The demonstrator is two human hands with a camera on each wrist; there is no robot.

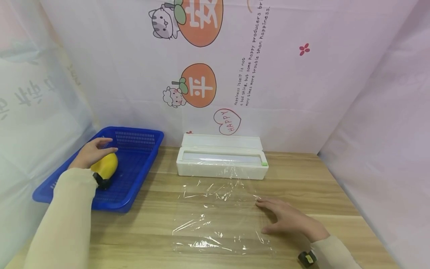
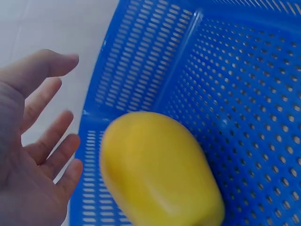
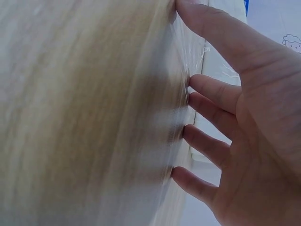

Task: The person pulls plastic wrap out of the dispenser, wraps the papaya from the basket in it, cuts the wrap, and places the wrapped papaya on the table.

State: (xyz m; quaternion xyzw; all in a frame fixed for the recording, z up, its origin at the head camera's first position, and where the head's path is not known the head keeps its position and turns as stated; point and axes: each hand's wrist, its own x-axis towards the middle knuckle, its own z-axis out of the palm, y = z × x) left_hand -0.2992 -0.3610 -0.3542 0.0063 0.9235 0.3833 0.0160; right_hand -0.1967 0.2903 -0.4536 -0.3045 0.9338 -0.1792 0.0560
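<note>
A smooth yellow fruit, mango-like in shape [image 1: 106,166] [image 2: 157,172], lies in a blue perforated basket [image 1: 141,175] [image 2: 235,89]. Over the basket's left side, my left hand [image 1: 90,152] [image 2: 35,122] hovers beside the fruit with parted, loosely bent fingers and nothing in them. A sheet of clear plastic wrap [image 1: 215,224] stretches across the table from a white wrap box [image 1: 221,170]. At the sheet's right edge, my right hand [image 1: 290,218] [image 3: 249,122] rests its spread fingertips on the film; in the right wrist view they touch its surface.
The wrap box stands against the back with its lid [image 1: 221,141] raised and a small green piece [image 1: 264,164] at its right front. The wooden table [image 1: 295,179] meets printed white cloth [image 1: 282,112] behind and plain cloth at the sides.
</note>
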